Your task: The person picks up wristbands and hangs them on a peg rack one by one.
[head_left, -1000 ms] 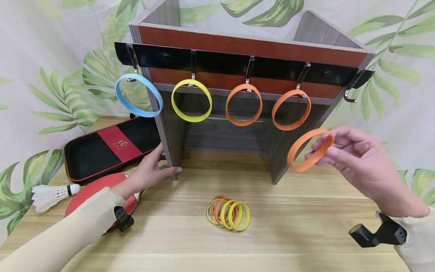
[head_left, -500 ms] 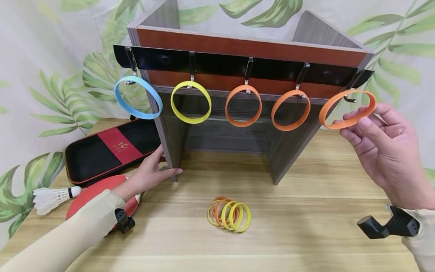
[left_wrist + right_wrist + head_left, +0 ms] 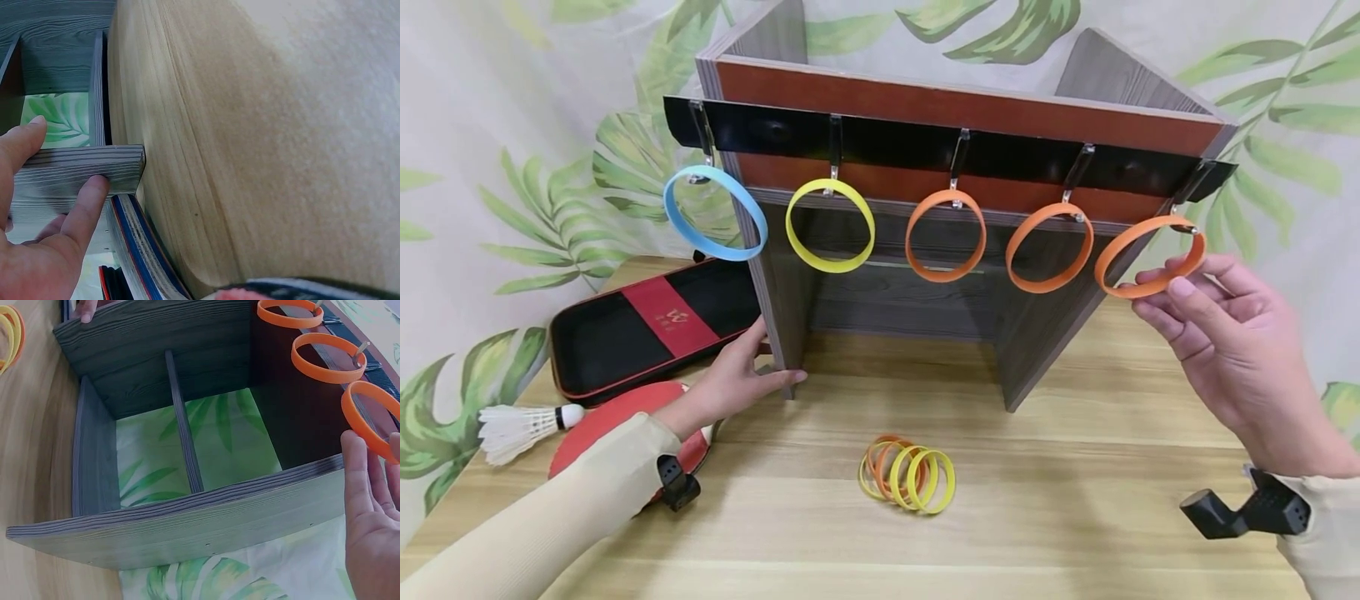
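My right hand (image 3: 1232, 342) pinches an orange silicone wristband (image 3: 1108, 265) between thumb and fingers. The band's upper edge overlaps the rightmost hook (image 3: 1184, 225) of a black hook rail (image 3: 895, 137). From the other hooks hang a blue wristband (image 3: 673, 218), a yellow wristband (image 3: 792, 237) and two more orange ones, including the nearest orange wristband (image 3: 1013, 271). With thumb and fingers on opposite sides, my left hand (image 3: 733, 379) grips the lower front edge of the left side panel (image 3: 81, 165) of a grey wooden shelf (image 3: 1037, 358).
Loose yellow and orange wristbands (image 3: 948, 483) lie overlapping on the wooden table (image 3: 820, 542). Left of the shelf are a black case (image 3: 602, 342) with a red band, a shuttlecock (image 3: 520, 429) and a red paddle (image 3: 587, 433), partly under the left forearm. A leaf-patterned cloth (image 3: 445, 208) hangs behind.
The right hand has carried the orange wristband up and right to the last hook, then slightly back left and lower, the band now overlapping the hook. The left hand keeps its place on the panel.
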The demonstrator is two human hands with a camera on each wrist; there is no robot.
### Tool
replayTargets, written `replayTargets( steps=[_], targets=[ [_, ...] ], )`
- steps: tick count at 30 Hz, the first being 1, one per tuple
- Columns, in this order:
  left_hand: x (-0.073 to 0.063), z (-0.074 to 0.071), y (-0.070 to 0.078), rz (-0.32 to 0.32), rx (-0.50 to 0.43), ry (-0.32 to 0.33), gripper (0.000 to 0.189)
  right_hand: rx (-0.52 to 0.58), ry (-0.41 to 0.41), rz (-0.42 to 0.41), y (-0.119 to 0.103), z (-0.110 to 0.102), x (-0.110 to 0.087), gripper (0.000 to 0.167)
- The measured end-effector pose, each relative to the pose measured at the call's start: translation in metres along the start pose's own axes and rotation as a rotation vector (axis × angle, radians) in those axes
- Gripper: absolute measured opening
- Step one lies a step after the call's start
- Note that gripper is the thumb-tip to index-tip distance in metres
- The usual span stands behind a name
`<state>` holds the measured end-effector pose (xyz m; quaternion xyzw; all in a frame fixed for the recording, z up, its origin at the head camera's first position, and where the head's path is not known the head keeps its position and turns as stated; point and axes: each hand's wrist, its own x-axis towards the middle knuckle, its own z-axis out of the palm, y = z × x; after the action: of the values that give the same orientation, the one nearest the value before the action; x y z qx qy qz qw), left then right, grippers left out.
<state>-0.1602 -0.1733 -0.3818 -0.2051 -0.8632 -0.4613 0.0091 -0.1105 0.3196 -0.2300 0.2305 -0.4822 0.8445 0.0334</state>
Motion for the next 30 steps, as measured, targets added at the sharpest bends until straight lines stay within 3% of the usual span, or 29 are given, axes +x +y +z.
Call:
replayTargets(
  steps=[9, 14, 17, 20, 25, 30],
  targets=[
    [-0.001, 0.0, -0.001, 0.0, 0.012, -0.002, 0.099, -0.084, 0.041, 0.067, 0.008, 0.001, -0.005, 0.032],
    [0.0, 0.0, -0.002, -0.006, 0.015, -0.003, 0.1, -0.121, -0.036, 0.094, 0.019, 0.001, -0.01, 0.034],
    [0.0, -0.001, -0.001, -0.008, 0.017, -0.004, 0.099, -0.144, -0.128, 0.131, 0.03, 0.001, -0.016, 0.037],
    [0.0, 0.0, -0.001, -0.006, 0.012, -0.001, 0.099, -0.301, -0.18, 0.217, 0.045, 0.006, -0.023, 0.034],
    [0.0, 0.0, -0.001, -0.001, 0.007, 0.003, 0.099, -0.672, -0.199, 0.439, 0.072, 0.017, -0.033, 0.02],
    [0.0, 0.001, 0.0, 0.02, 0.011, 0.01, 0.099, -0.811, -0.302, 0.558, 0.107, 0.016, -0.039, 0.028]
  ],
)
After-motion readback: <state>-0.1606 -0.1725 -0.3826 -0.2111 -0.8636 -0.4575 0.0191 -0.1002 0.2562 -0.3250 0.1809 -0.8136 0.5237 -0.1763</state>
